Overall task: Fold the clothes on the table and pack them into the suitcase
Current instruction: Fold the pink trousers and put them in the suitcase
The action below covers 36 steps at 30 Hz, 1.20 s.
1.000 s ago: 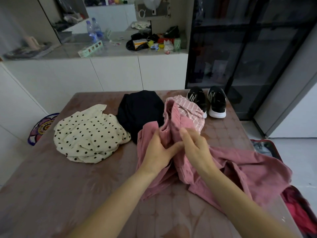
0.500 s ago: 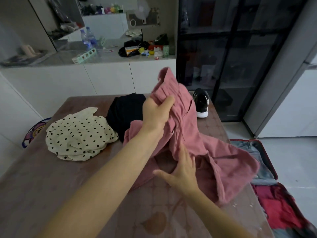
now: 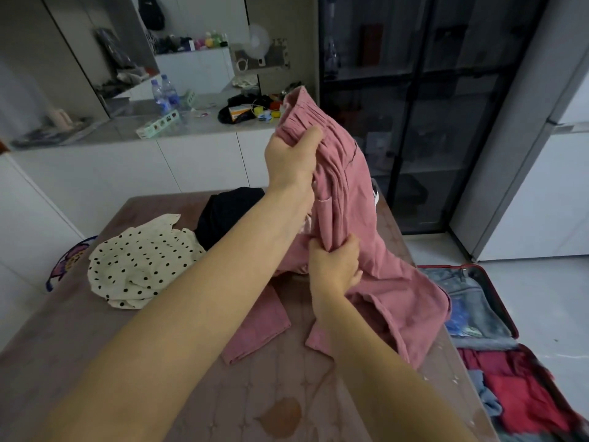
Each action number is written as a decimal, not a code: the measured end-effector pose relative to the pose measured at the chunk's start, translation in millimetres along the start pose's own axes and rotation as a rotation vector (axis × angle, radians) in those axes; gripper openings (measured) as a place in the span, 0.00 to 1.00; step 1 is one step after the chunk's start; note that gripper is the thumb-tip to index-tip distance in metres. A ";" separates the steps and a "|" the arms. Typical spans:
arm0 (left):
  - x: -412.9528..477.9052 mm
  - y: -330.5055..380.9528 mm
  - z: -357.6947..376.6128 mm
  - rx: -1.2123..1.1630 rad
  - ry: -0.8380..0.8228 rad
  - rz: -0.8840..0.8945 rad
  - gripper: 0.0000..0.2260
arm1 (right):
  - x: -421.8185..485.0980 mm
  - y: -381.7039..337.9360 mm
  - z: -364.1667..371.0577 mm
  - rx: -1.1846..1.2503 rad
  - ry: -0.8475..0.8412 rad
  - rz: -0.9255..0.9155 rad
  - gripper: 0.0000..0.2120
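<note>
- The left hand (image 3: 291,157) is raised high over the table, with fingers and thumb clamped round the gathered waistband of the pink trousers (image 3: 382,282).
- The right hand (image 3: 333,266), at six o'clock below the left, is a closed fist bunching the same cloth lower down, roughly at the seat.
- The trousers hang twisted between the two grips. The legs trail onto the table (image 3: 223,393), one cuff lying flat at seven o'clock from the right hand. The rest slumps toward the table's four o'clock edge.
- To do this step well, I'd let the right hand slide down a seam rather than hold a wad. Then lift until both legs hang straight, match leg to leg, and lay them flat on the bare stretch at six o'clock before folding.
- The cloth looks like soft matte cotton. It is limp and quick to crease, and the elastic waist is ridged with tight pleats. A pocket seam shows below the left wrist.
- The tabletop is brownish with a faint star pattern and a dull sheen, so fabric should slide easily on it.
- At ten o'clock on the table sits a crumpled cream polka-dot garment (image 3: 140,266), thin and floppy. At twelve o'clock is a heaped black garment (image 3: 223,212).
- The suitcase (image 3: 503,303) lies open on the floor at four o'clock. It is hard-rimmed in red, with denim and red clothes already inside.
</note>
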State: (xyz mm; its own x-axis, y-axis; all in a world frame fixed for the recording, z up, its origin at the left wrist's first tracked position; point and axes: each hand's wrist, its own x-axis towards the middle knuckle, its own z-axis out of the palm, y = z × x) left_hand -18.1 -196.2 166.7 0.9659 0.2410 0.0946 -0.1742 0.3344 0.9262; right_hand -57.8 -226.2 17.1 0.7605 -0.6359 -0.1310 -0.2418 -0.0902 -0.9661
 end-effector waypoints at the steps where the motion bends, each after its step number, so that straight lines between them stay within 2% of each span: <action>1: 3.5 5.9 -1.6 -0.023 0.007 0.013 0.04 | 7.2 3.5 -4.8 -0.038 0.013 0.004 0.24; 5: 21.4 18.1 -9.2 -0.070 0.010 0.057 0.06 | 38.8 -0.7 -37.7 -0.180 0.054 -0.181 0.09; 7: 28.4 14.8 -6.8 -0.089 0.021 0.047 0.05 | 55.4 -8.5 -56.5 -0.184 0.083 -0.245 0.05; 8: 28.9 11.9 -2.1 -0.090 0.023 0.037 0.05 | 62.0 -10.0 -63.2 -0.139 0.100 -0.235 0.06; 10: 26.6 4.5 14.7 -0.085 0.005 0.016 0.06 | 69.5 -5.6 -64.5 0.023 0.095 -0.095 0.10; 11: 23.5 1.5 26.0 -0.084 -0.019 0.004 0.06 | 67.5 -2.2 -60.6 0.110 0.069 0.019 0.15; 13: 15.0 -0.2 49.3 -0.083 -0.074 -0.007 0.06 | 59.7 5.8 -52.1 0.222 0.015 0.192 0.32; 14: 12.2 0.1 59.1 -0.079 -0.096 -0.002 0.05 | 58.7 10.0 -48.8 0.216 -0.009 0.231 0.35; 15: 10.5 1.2 67.0 -0.078 -0.112 0.000 0.04 | 58.5 12.2 -48.8 0.173 -0.045 0.237 0.31; 17: 12.7 5.2 75.0 -0.085 -0.096 0.005 0.10 | 64.0 15.3 -58.0 0.017 -0.083 0.166 0.11; 18: 16.0 8.9 75.2 -0.096 -0.076 0.021 0.11 | 69.1 17.0 -66.9 -0.083 -0.059 0.128 0.04; 19: 20.1 13.8 74.1 -0.107 -0.060 0.037 0.09 | 73.8 18.6 -78.2 -0.151 0.006 0.085 0.01; 21: 30.1 25.5 70.5 -0.123 -0.032 0.067 0.04 | 76.3 19.3 -94.5 -0.168 0.134 0.001 0.05; 22: 35.1 30.8 69.7 -0.136 -0.017 0.077 0.04 | 72.2 16.4 -100.0 -0.144 0.139 -0.040 0.07; 24: 38.9 36.1 72.0 -0.155 0.001 0.086 0.04 | 54.1 11.1 -95.7 -0.092 0.022 -0.125 0.17; 26: 32.3 34.9 78.9 -0.135 -0.008 0.080 0.05 | 27.9 5.3 -81.4 -0.095 -0.124 -0.224 0.30; 27: 26.4 32.5 82.7 -0.121 -0.020 0.078 0.04 | 17.3 4.2 -69.5 -0.110 -0.169 -0.259 0.41; 29: 14.3 25.7 89.1 -0.104 -0.043 0.073 0.08 | 6.4 0.2 -43.8 -0.081 -0.182 -0.224 0.57; 31: 5.5 21.9 93.9 -0.102 -0.041 0.087 0.12 | 7.5 -11.8 -25.5 0.049 -0.131 -0.064 0.57; 33: -0.2 23.3 95.8 -0.107 -0.032 0.105 0.12 | 14.1 -21.8 -16.6 0.177 -0.030 0.144 0.52; 36: -1.5 35.5 94.5 -0.144 -0.046 0.096 0.13 | 21.6 -22.3 -13.4 0.222 0.057 0.347 0.50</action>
State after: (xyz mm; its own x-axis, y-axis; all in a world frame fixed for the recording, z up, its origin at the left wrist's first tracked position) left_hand -7.6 -270.8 233.9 0.9509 0.2367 0.1995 -0.2880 0.4398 0.8507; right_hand -44.0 -248.3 38.8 0.6205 -0.6417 -0.4508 -0.3375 0.3005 -0.8921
